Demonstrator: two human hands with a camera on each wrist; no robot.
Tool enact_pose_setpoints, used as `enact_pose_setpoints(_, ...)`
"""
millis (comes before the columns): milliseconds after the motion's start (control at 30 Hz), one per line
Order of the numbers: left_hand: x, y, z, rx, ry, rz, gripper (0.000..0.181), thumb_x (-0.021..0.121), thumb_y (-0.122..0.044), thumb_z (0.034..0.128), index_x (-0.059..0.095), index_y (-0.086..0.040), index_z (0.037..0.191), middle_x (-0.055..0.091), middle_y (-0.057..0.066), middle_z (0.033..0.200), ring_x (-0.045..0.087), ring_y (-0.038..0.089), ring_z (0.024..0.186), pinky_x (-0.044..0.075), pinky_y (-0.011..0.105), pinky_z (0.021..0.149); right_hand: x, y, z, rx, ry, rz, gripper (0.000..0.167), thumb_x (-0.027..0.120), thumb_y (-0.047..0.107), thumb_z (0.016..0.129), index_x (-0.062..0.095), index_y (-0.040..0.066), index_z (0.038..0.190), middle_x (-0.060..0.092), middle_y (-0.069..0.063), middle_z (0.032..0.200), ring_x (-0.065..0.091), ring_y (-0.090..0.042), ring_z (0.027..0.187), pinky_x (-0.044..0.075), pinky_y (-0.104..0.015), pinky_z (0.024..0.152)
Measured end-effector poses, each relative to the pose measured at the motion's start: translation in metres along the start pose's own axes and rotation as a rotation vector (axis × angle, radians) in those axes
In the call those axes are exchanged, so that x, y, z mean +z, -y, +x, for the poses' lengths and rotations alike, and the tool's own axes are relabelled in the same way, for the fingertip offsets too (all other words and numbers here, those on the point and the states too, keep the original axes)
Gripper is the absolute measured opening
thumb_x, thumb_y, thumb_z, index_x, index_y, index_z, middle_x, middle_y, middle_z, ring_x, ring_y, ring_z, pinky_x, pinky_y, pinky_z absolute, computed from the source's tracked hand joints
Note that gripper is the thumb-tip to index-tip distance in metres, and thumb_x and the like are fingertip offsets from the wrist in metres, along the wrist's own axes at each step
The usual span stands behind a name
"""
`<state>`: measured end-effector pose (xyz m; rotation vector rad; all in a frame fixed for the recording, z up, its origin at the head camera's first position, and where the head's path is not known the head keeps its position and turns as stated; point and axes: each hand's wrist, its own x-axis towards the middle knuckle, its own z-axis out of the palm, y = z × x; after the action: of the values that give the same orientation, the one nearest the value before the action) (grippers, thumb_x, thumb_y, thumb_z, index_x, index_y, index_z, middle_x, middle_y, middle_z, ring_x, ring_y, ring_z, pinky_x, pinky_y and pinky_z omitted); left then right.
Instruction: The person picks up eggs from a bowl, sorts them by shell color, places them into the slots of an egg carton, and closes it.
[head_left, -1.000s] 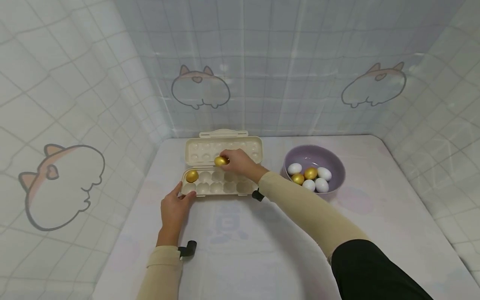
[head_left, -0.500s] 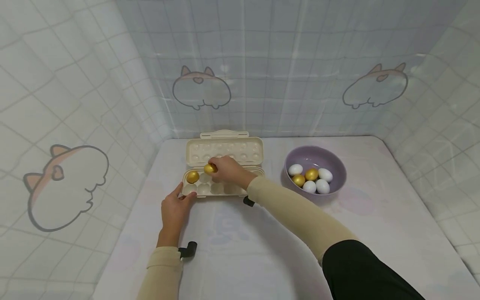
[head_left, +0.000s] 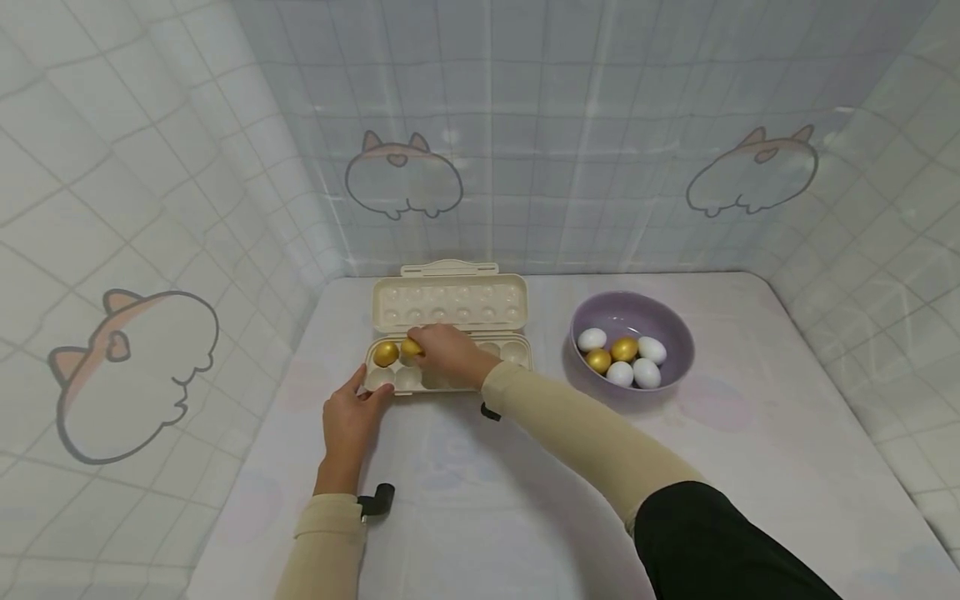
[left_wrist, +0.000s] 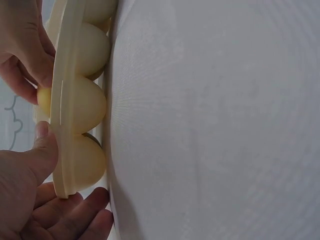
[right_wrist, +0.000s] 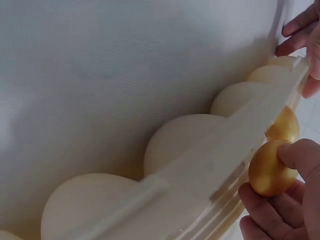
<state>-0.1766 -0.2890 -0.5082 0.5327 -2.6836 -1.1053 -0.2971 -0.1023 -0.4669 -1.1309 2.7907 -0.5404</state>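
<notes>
A cream plastic egg carton (head_left: 408,381) lies with its lid raised behind it. My left hand (head_left: 351,422) grips its left end, thumb on the rim and fingers around the corner in the left wrist view. Between thumb and fingers, my right hand (head_left: 456,357) pinches a golden egg (right_wrist: 271,169) at the back row, second cup from the left. Another golden egg (head_left: 386,354) sits in the back left cup, close beside the held one. The right hand and forearm hide several of the cups.
To the right of the carton stands a purple bowl (head_left: 626,307) holding several white eggs (head_left: 647,373) and two golden eggs (head_left: 623,348). White cloth (head_left: 450,517) covers the table. Tile-patterned curtains (head_left: 525,150) enclose the back and sides.
My right hand has moved left and down with the golden egg, from over the lid hinge to the cup beside the first golden egg. The left hand has stayed on the carton.
</notes>
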Motion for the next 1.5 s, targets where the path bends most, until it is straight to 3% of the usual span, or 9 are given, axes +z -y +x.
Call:
enact_pose_setpoints(267, 0.000, 0.000, 0.000, 0.020, -0.018, -0.003, 0.076, 0.084, -0.034, 0.0914, 0.052, -0.007, 0.155, 0.067, 0.023, 0.136, 0.072, 0.039, 0.121, 0.054, 0.058, 0.107, 0.000, 0.006, 0.001, 0.015, 0.029, -0.061, 0.021, 0.066, 0.026, 0.105, 0.065, 0.019, 0.124, 0.066, 0.005, 0.099, 0.059, -0.012, 0.086, 0.048, -0.026, 0.072)
enact_pose_setpoints(533, 0.001, -0.001, 0.000, 0.011, -0.003, -0.007, 0.075, 0.083, -0.033, 0.0928, 0.051, -0.007, 0.156, 0.063, 0.022, 0.143, 0.071, 0.038, 0.122, 0.053, 0.057, 0.109, 0.003, 0.012, 0.001, 0.008, 0.049, -0.155, 0.034, 0.061, 0.027, 0.107, 0.063, 0.019, 0.141, 0.069, 0.001, 0.127, 0.065, -0.011, 0.105, 0.057, -0.028, 0.087)
enact_pose_setpoints(1000, 0.001, -0.004, -0.002, -0.052, 0.034, 0.004, 0.077, 0.082, -0.035, 0.0935, 0.048, -0.012, 0.158, 0.061, 0.021, 0.147, 0.068, 0.038, 0.128, 0.050, 0.057, 0.113, 0.007, 0.013, 0.001, 0.004, 0.039, -0.190, 0.033, 0.066, 0.024, 0.106, 0.067, 0.022, 0.139, 0.065, 0.000, 0.122, 0.067, -0.011, 0.104, 0.060, -0.028, 0.094)
enact_pose_setpoints(1233, 0.000, -0.005, -0.002, -0.046, 0.017, 0.001, 0.077, 0.083, -0.035, 0.0927, 0.049, -0.010, 0.157, 0.059, 0.020, 0.148, 0.067, 0.039, 0.130, 0.048, 0.057, 0.115, 0.010, 0.003, 0.003, -0.015, -0.019, -0.194, 0.036, 0.069, 0.011, 0.101, 0.067, 0.018, 0.136, 0.066, 0.001, 0.122, 0.067, -0.011, 0.104, 0.059, -0.025, 0.095)
enact_pose_setpoints(1500, 0.002, -0.002, 0.000, -0.040, 0.016, 0.016, 0.077, 0.083, -0.036, 0.0923, 0.049, -0.010, 0.157, 0.061, 0.021, 0.146, 0.068, 0.039, 0.127, 0.049, 0.057, 0.114, 0.012, 0.000, 0.002, -0.021, -0.021, -0.168, 0.039, 0.069, 0.011, 0.100, 0.065, 0.016, 0.138, 0.069, 0.000, 0.127, 0.069, -0.013, 0.113, 0.059, -0.027, 0.099)
